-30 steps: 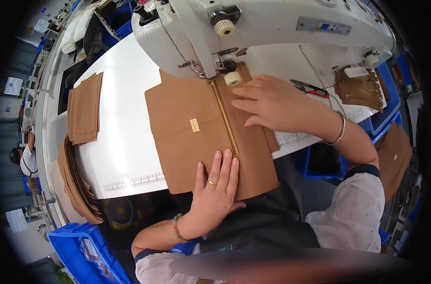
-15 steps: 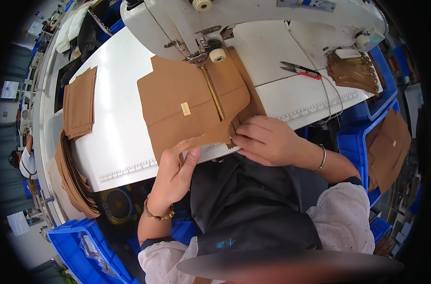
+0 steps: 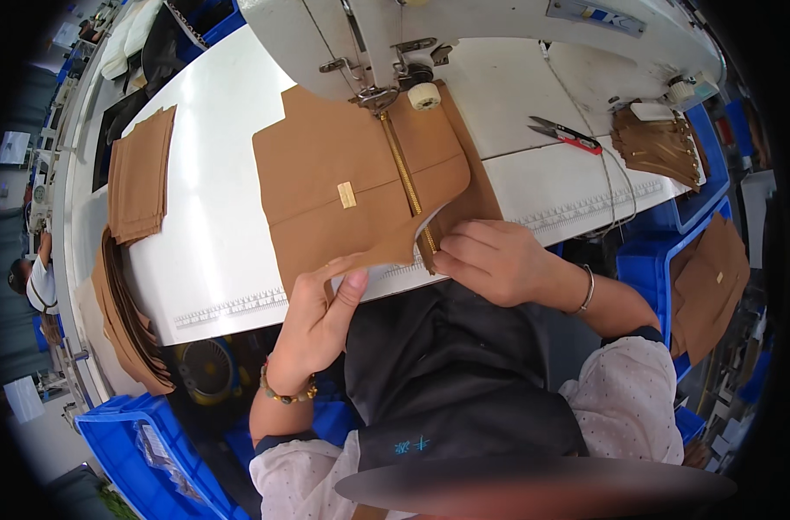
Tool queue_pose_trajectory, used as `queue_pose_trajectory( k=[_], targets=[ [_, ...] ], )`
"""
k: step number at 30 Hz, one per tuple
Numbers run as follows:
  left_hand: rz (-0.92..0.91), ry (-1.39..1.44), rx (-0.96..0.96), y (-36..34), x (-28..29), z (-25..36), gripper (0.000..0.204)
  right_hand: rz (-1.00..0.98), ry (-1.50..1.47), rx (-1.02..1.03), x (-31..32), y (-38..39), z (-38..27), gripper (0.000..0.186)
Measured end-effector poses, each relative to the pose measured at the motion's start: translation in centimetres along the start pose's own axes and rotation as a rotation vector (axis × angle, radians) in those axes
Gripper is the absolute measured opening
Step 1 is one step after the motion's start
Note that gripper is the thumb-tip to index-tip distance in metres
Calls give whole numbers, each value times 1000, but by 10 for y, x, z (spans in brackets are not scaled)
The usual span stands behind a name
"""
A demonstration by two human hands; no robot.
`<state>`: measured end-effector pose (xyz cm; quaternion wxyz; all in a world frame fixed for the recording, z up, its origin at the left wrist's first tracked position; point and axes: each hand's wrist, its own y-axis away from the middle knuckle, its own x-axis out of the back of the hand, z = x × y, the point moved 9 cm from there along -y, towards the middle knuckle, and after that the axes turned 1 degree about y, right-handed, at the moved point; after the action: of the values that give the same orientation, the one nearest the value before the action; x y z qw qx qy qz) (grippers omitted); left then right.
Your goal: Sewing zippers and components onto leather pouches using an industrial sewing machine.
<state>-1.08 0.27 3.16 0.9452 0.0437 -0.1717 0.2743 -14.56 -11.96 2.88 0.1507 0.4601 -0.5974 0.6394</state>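
Observation:
A brown panel (image 3: 313, 173) lies under the presser foot (image 3: 379, 102) of a white sewing machine (image 3: 499, 30). Along its right part runs a gold-toothed zipper (image 3: 399, 165), reaching from the foot toward the table's front edge. My left hand (image 3: 313, 325) pinches the panel's near edge between thumb and fingers, lifting it in a curl off the table. Closed at the zipper's near end, my right hand (image 3: 495, 264) grips the zipper tape; its fingertips are partly hidden. A small pale label (image 3: 347, 195) sits on the panel. Another brown layer (image 3: 477, 178) shows beneath its right side.
Red-and-black thread snips (image 3: 567, 135) lie right of the machine's needle area. Beyond them is a pile of zippers (image 3: 655, 143). Brown pieces (image 3: 141, 178) are stacked at left, with more draped over the table edge (image 3: 122, 321). Blue bins (image 3: 152, 459) stand on both sides.
The view has shifted slightly. The panel's near edge has been peeled away from the zipper, so more of the zipper's near end shows beside my right hand. Both hands keep their hold.

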Motion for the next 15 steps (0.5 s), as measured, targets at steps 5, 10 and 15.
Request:
queue_pose_trajectory(
  k=[5, 10, 15],
  targets=[
    [-39, 2, 119, 2, 0, -9, 43, 14, 6, 8, 1, 0, 0, 26],
    [6, -31, -51, 0, 2, 3, 41, 0, 19, 29, -1, 0, -2, 25],
    [-134, -6, 107, 1, -8, -9, 37, -54, -5, 82, -5, 7, -8, 25]
  ],
)
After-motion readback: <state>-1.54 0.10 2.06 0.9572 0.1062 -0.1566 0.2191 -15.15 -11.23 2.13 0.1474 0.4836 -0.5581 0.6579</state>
